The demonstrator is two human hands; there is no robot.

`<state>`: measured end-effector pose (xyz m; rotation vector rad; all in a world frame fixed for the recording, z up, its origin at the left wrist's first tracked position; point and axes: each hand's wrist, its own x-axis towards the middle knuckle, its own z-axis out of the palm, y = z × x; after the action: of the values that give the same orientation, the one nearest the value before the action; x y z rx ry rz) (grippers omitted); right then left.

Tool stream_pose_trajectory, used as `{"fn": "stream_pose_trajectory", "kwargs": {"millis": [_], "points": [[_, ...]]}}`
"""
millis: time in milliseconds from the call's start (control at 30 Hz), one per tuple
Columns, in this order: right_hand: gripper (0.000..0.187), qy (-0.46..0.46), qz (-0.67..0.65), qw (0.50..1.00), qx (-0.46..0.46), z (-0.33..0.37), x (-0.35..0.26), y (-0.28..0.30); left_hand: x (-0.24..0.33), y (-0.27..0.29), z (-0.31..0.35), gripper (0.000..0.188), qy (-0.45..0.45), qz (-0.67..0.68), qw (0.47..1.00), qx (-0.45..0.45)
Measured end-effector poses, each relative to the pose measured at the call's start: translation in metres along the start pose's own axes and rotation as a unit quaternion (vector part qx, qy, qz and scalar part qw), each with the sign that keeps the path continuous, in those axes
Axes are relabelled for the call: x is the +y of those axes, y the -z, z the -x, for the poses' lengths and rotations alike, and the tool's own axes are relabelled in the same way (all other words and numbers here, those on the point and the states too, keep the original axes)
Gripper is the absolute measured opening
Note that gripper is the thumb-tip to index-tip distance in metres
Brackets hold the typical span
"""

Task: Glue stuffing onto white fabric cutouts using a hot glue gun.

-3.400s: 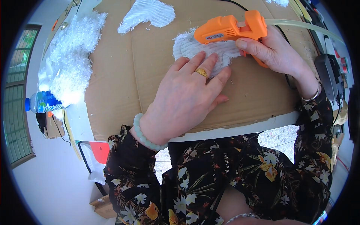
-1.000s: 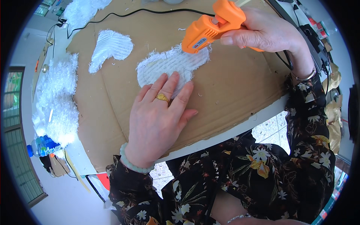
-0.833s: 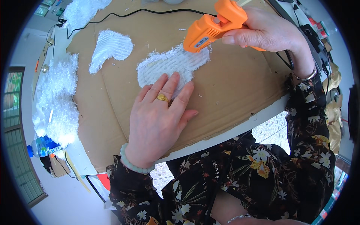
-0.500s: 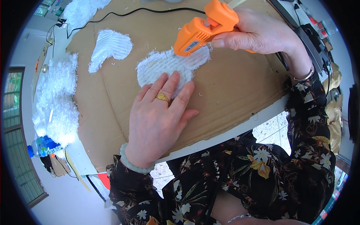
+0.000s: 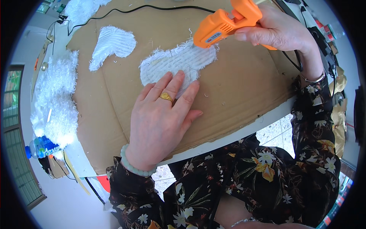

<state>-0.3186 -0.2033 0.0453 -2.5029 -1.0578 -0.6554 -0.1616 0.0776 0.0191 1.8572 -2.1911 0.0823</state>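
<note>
A white fabric piece (image 5: 164, 65) with frayed edges lies on the brown cardboard (image 5: 236, 91). My left hand (image 5: 160, 110) rests flat with its fingertips on the near edge of this piece, fingers stretched out and slightly apart. In my right hand (image 5: 276, 30) is an orange glue gun (image 5: 217, 28), its front end pointing down over the far right part of the fabric. The fabric's surface under the glue gun's tip is hidden, so I cannot tell whether they touch. To the left lies a second, smaller white fabric piece (image 5: 114, 44) with a curved outline.
White shaggy material (image 5: 59, 99) lies along the table's left edge, with another fluffy bundle (image 5: 82, 11) at the far left. A plastic bottle (image 5: 42, 148) with a blue cap sits below it. A black cable (image 5: 148, 6) crosses the far side. Dark boxy items (image 5: 322, 42) stand at right.
My right hand has moved the glue gun to the right and slightly away along the fabric's far edge. My left hand stays on the fabric, almost unmoved.
</note>
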Motion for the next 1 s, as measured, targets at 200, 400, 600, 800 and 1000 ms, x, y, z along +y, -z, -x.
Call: {"fn": "stream_pose_trajectory", "kwargs": {"millis": [200, 400, 600, 800, 1000], "points": [[0.037, -0.528, -0.132, 0.832, -0.104, -0.019, -0.049, 0.024, -0.002, 0.0, -0.002, 0.054, -0.005, 0.006, 1.0, -0.001], [0.048, -0.596, -0.114, 0.794, -0.044, -0.003, -0.053, 0.003, -0.003, 0.0, 0.0, 0.055, -0.003, 0.014, 1.0, -0.004], [0.047, -0.594, -0.102, 0.797, -0.039, -0.003, -0.054, -0.001, -0.002, 0.001, -0.002, 0.056, -0.006, 0.009, 1.0, -0.003], [0.046, -0.574, -0.068, 0.815, -0.037, -0.003, -0.054, -0.002, -0.003, 0.001, -0.003, 0.055, -0.011, 0.011, 1.0, 0.0], [0.047, -0.607, -0.114, 0.785, -0.047, -0.016, -0.054, 0.0, -0.007, -0.001, -0.001, 0.05, -0.007, 0.039, 0.999, 0.015]]}}
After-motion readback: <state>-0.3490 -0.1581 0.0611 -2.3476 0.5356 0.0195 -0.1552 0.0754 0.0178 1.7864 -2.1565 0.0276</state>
